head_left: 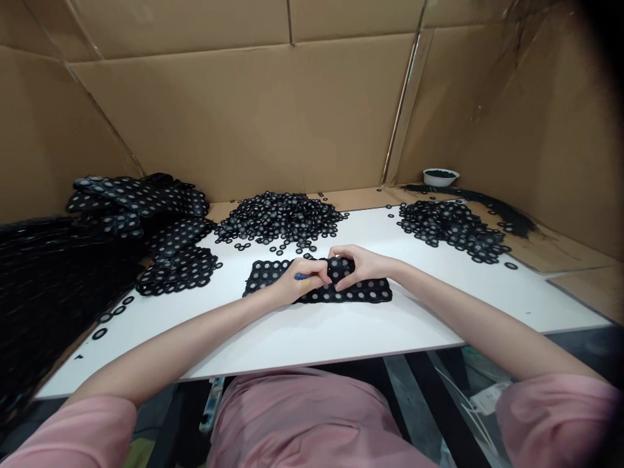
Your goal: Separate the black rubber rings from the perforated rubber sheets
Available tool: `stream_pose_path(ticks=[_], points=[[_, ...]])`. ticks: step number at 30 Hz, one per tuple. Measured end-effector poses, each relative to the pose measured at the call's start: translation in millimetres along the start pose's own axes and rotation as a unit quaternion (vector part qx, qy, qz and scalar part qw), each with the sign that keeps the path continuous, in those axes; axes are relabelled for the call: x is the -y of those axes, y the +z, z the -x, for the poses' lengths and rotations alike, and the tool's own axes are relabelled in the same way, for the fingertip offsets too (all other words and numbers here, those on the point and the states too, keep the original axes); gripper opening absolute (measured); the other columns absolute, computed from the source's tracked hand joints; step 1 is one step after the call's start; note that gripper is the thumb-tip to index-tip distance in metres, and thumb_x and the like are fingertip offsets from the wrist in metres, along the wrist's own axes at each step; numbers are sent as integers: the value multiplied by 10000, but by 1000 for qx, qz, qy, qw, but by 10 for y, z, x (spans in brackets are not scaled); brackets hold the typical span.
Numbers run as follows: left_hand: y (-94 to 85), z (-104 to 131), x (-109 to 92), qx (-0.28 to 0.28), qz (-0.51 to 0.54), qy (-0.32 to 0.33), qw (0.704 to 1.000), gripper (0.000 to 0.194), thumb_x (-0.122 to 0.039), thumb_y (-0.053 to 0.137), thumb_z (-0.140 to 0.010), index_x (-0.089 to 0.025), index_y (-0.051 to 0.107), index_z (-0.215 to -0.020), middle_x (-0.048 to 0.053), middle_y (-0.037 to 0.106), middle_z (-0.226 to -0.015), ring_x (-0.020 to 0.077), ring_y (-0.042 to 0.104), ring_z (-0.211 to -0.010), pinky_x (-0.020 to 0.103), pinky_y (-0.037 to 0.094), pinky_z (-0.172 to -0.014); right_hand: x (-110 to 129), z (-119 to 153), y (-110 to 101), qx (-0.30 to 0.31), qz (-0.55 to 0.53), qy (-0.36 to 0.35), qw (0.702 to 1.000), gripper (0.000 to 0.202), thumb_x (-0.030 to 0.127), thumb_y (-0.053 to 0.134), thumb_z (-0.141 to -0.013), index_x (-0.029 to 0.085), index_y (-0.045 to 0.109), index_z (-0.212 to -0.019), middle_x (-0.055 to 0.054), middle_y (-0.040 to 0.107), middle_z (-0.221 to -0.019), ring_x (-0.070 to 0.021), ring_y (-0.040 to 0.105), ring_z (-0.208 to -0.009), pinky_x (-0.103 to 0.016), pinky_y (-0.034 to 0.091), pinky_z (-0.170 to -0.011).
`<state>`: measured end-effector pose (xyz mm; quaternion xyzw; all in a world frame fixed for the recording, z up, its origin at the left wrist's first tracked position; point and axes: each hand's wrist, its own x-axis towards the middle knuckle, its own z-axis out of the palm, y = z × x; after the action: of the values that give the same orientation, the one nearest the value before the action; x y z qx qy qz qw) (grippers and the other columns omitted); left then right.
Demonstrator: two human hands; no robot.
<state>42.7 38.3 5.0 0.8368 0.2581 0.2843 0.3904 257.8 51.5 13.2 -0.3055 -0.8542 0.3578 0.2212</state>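
Brown cardboard walls (341,117) stand behind a white board (302,338), which carries a broad heap of black rings (283,218) toward its far side and, nearer the person, a dotted black panel (258,276) lying in the middle. Over that panel the left hand (305,278) curls closed around a small blue item (301,277), while the right hand (358,265) arches its thumb and fingers against the panel, though whether they pinch it I cannot tell.
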Motion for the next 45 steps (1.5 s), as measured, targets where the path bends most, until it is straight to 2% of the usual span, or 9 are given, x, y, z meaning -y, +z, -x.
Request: stream_pose_path(ticks=[13, 17, 19, 22, 26, 30, 35, 41, 45], points=[[20, -8, 34, 39, 28, -34, 998, 106, -201, 558, -738, -143, 619, -674, -22, 528, -581, 93, 442, -535, 200, 317, -504, 11, 0, 8, 9, 8, -20, 1000, 395, 381, 753, -616, 184, 532, -878, 11, 538, -847, -166, 503, -815, -258, 401, -727], [18, -6, 4, 17, 60, -44, 997, 85, -189, 568, -714, -139, 613, -661, -12, 567, -616, 92, 458, -541, 201, 333, -509, 34, 37, 29, 7, 51, 6, 999, 504, 452, 785, -548, 197, 511, -887, 14, 537, -864, -175, 496, -807, -261, 399, -709], [6, 8, -15, -16, 93, -59, 994, 66, -182, 573, -696, -138, 603, -656, -1, 593, -644, 95, 483, -551, 199, 339, -499, 47, 56, 40, 4, 63, 17, 998, 552, 470, 796, -519, 203, 504, -905, 11, 541, -883, -183, 498, -814, -266, 401, -711], [3, 63, -54, -70, 165, -96, 979, 46, -175, 592, -674, -142, 571, -650, -8, 580, -605, 83, 469, -495, 183, 279, -433, 65, 70, 53, 3, 66, 22, 998, 582, 458, 793, -522, 209, 494, -955, 2, 540, -927, -195, 501, -847, -277, 409, -738], [75, 161, -126, -61, 222, -132, 964, 63, -174, 609, -672, -139, 560, -651, -22, 558, -553, 52, 380, -414, 180, 231, -406, 68, 70, 64, 2, 50, 26, 998, 583, 428, 793, -522, 203, 472, -953, 4, 528, -921, -191, 502, -851, -269, 415, -728], [158, 190, -169, -54, 222, -123, 966, 52, -167, 603, -676, -136, 567, -654, -5, 591, -601, 65, 413, -466, 184, 270, -435, 55, 78, 68, 8, 36, 23, 999, 567, 414, 793, -526, 200, 476, -944, 9, 532, -919, -189, 514, -861, -270, 425, -745], [169, 171, -159, -54, 225, -112, 966, 29, -148, 585, -683, -137, 574, -659, -15, 578, -610, 67, 420, -482, 188, 280, -454, 101, 103, 73, 7, 43, 27, 999, 624, 379, 783, -553, 204, 481, -1071, -16, 565, -1031, -213, 535, -943, -297, 429, -812], [158, 182, -152, -52, 194, -102, 974, 33, -142, 575, -706, -139, 578, -674, -23, 557, -607, 67, 405, -495, 193, 279, -477, 128, 90, 79, -2, 31, 54, 998, 639, 371, 805, -511, 196, 488, -1038, -15, 564, -1008, -215, 542, -928, -298, 444, -799], [159, 194, -152, -42, 175, -108, 978, 39, -149, 562, -729, -142, 575, -693, -27, 544, -596, 71, 388, -499, 196, 269, -483, 100, 82, 90, -3, 20, 45, 999, 644, 370, 805, -506, 193, 487, -1037, -15, 573, -1012, -224, 551, -943, -304, 457, -803]])
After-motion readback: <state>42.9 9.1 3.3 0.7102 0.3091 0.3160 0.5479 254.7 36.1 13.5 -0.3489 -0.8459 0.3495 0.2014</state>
